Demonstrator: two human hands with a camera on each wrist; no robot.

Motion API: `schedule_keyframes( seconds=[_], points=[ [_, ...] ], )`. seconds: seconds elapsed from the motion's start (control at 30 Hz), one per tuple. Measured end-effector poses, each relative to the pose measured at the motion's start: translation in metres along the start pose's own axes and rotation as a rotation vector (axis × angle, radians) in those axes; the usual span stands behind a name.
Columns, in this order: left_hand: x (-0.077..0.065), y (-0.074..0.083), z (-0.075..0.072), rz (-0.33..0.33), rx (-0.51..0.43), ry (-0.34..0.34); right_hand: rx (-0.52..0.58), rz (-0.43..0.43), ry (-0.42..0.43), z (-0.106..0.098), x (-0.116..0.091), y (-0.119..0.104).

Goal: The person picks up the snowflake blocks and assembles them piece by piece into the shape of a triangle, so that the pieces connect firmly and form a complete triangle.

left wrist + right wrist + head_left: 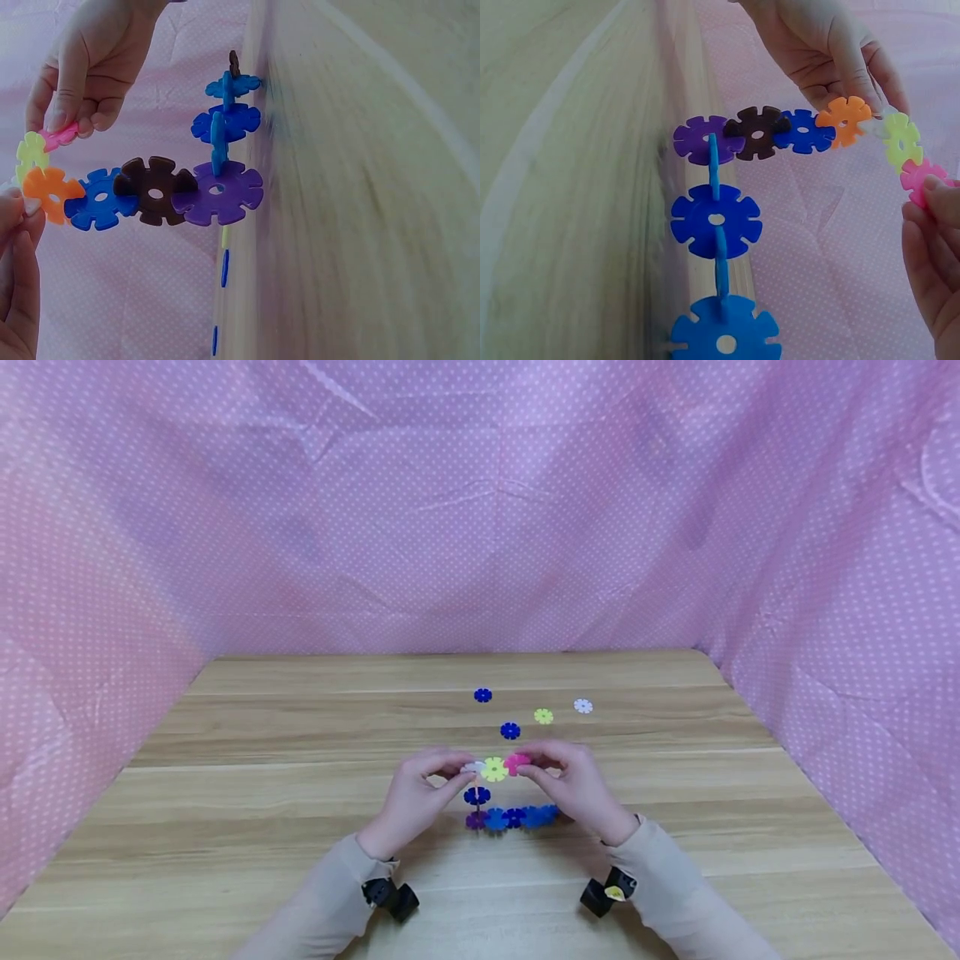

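Note:
My right hand [577, 781] pinches a pink snowflake disc [921, 178] between thumb and finger. It is joined to a yellow-green disc [494, 769], which slots into a white disc [877, 124]. With thumb and fingers, my left hand [423, 793] pinches the chain at the white disc, right beside an orange disc [54, 195]. Below the orange one run a blue disc [101, 199], a dark brown disc [155, 192] and a purple disc [217, 193], forming an upright column. From the purple disc, a row of blue discs [716, 220] extends along the tabletop toward the right.
Loose discs lie on the wooden table [262, 827] beyond my hands: a far dark blue disc [483, 695], a nearer dark blue one [510, 731], a yellow-green one [543, 716] and a white one [582, 706]. A pink dotted curtain [465, 527] surrounds the table's back and sides.

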State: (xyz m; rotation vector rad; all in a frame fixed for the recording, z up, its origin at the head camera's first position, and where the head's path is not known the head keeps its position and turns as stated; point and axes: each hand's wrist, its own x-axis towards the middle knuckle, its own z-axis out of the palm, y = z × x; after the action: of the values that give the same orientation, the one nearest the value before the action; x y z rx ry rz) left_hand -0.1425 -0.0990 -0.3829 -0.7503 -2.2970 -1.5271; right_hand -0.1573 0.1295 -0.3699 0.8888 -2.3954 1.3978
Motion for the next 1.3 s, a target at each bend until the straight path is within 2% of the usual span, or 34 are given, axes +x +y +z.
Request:
schedule_keyframes(
  seconds=[0.17, 0.27, 0.63, 1.1, 1.3],
  points=[
    [0.0001, 0.0003, -0.0013, 0.03, -0.021, -0.014, -0.002, -0.14, 0.045, 0.0032, -0.0013, 0.0029],
    [0.0001, 0.0013, -0.002, 0.022, -0.024, -0.021, 0.008, -0.201, 0.067, 0.0046, -0.002, 0.004],
    [0.0012, 0.0025, -0.0014, 0.027, -0.057, -0.031, 0.021, -0.297, 0.062, 0.0033, -0.0022, 0.0051],
    [-0.0012, 0.0032, 0.0003, 0.041, -0.043, -0.041, 0.019, -0.293, 0.043, 0.0051, -0.0024, 0.0042],
    [-0.002, 0.0031, -0.0011, 0.01, 0.018, -0.06, 0.012, -0.212, 0.031, 0.007, -0.0049, 0.0035]
  ],
)
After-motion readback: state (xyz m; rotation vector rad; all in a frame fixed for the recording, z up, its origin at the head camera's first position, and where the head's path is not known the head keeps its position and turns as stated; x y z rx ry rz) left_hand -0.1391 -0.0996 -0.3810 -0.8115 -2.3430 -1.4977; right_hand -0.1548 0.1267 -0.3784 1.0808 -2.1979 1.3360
